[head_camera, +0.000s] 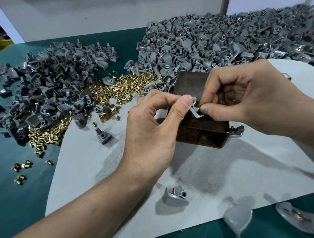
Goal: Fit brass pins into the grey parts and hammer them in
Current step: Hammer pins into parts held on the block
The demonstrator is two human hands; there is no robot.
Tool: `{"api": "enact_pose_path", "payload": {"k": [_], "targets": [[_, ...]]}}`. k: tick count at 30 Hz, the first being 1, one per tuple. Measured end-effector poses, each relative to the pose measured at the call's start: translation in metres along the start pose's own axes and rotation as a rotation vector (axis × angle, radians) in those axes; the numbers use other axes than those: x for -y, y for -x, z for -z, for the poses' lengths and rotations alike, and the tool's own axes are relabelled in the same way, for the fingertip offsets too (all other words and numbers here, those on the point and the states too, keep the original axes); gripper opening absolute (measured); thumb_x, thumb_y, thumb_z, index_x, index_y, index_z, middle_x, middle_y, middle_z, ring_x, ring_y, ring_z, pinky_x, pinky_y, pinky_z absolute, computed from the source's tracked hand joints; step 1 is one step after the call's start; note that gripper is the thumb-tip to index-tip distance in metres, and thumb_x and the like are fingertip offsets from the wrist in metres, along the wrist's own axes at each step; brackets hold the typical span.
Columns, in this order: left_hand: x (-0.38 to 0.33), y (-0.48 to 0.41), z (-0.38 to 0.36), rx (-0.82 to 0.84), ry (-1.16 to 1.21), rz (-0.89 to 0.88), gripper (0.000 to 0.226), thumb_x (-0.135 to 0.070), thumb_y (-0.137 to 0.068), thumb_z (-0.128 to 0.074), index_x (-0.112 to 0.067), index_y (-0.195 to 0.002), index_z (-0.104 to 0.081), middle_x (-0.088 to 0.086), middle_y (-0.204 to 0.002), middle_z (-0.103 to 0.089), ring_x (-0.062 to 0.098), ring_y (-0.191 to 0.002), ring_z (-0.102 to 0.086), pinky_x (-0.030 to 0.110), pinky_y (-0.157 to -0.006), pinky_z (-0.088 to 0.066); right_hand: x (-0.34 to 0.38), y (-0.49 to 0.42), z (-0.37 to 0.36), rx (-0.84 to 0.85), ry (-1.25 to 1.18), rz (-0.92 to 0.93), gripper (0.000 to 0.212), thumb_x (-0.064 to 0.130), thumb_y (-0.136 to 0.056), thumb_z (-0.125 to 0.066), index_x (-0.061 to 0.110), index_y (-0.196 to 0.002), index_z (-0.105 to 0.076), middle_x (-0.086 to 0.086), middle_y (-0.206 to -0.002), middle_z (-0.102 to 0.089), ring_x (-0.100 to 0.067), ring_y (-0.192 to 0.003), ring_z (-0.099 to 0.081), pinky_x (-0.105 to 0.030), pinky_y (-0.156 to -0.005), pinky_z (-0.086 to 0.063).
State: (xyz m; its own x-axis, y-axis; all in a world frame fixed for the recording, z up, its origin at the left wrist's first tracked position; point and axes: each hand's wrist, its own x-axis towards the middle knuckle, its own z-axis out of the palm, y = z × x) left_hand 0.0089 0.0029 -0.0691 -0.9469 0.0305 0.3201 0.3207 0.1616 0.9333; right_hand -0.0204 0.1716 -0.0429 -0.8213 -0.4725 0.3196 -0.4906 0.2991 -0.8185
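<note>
My left hand (153, 126) pinches a small grey part (196, 110) between thumb and fingers, held above a dark metal block (191, 84). My right hand (248, 100) pinches a brass pin (201, 108) with thumb and forefinger, its tip against the grey part. Loose brass pins (112, 86) lie in a heap behind the hands and spread to the left. No hammer is in view.
A dark heap of grey parts (46, 80) lies at the left, a larger heap with pins fitted (221, 38) at the back right. Single parts (175, 198) (237, 217) (105, 136) lie on the pale felt mat (104, 179). Stray pins (22, 165) dot the green table.
</note>
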Motion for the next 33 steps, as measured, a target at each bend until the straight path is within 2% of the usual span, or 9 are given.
{"api": "enact_pose_path", "payload": {"k": [11, 18, 22, 27, 33], "targets": [[0.0003, 0.0004, 0.0000, -0.005, 0.003, 0.016, 0.015, -0.036, -0.079, -0.062, -0.024, -0.075, -0.070, -0.004, -0.082, -0.065, 0.014, -0.090, -0.059, 0.017, -0.082, -0.044, -0.0021, 0.0006, 0.0008, -0.013, -0.051, -0.023, 0.008, 0.015, -0.069, -0.072, 0.017, -0.066, -0.065, -0.002, -0.063, -0.061, -0.016, -0.057, -0.052, -0.025, -0.053, -0.042], [0.0000, 0.0000, 0.0001, -0.004, 0.007, 0.012, 0.014, -0.037, -0.079, -0.061, -0.026, -0.074, -0.069, -0.005, -0.082, -0.064, 0.011, -0.089, -0.058, 0.010, -0.077, -0.041, -0.0010, 0.0003, 0.0010, -0.031, -0.080, -0.038, 0.008, 0.015, -0.069, -0.072, 0.017, -0.065, -0.065, -0.004, -0.063, -0.061, -0.016, -0.057, -0.051, -0.028, -0.054, -0.042], [0.0006, -0.0002, 0.0001, -0.003, 0.015, 0.014, 0.013, -0.036, -0.079, -0.062, -0.027, -0.073, -0.068, -0.007, -0.080, -0.063, 0.008, -0.087, -0.057, 0.010, -0.077, -0.041, -0.0010, 0.0006, 0.0001, -0.012, -0.063, -0.034, 0.007, 0.014, -0.068, -0.072, 0.016, -0.066, -0.065, -0.003, -0.063, -0.060, -0.014, -0.056, -0.051, -0.023, -0.052, -0.042], [-0.0006, 0.0002, 0.0000, 0.002, 0.034, 0.024, 0.014, -0.033, -0.080, -0.062, -0.024, -0.074, -0.070, -0.002, -0.082, -0.064, 0.011, -0.089, -0.057, 0.009, -0.073, -0.042, -0.0008, 0.0007, 0.0011, 0.014, -0.037, -0.019, 0.008, 0.010, -0.068, -0.072, 0.013, -0.066, -0.065, -0.001, -0.064, -0.060, -0.008, -0.056, -0.051, -0.015, -0.052, -0.041], [-0.0016, 0.0004, 0.0002, 0.004, 0.030, 0.043, 0.013, -0.029, -0.083, -0.064, -0.021, -0.076, -0.071, -0.003, -0.083, -0.064, 0.011, -0.090, -0.058, 0.010, -0.076, -0.043, -0.0012, 0.0009, 0.0013, 0.016, -0.023, 0.005, 0.009, 0.009, -0.069, -0.072, 0.014, -0.066, -0.065, -0.003, -0.065, -0.060, -0.009, -0.056, -0.051, -0.014, -0.053, -0.040]]}}
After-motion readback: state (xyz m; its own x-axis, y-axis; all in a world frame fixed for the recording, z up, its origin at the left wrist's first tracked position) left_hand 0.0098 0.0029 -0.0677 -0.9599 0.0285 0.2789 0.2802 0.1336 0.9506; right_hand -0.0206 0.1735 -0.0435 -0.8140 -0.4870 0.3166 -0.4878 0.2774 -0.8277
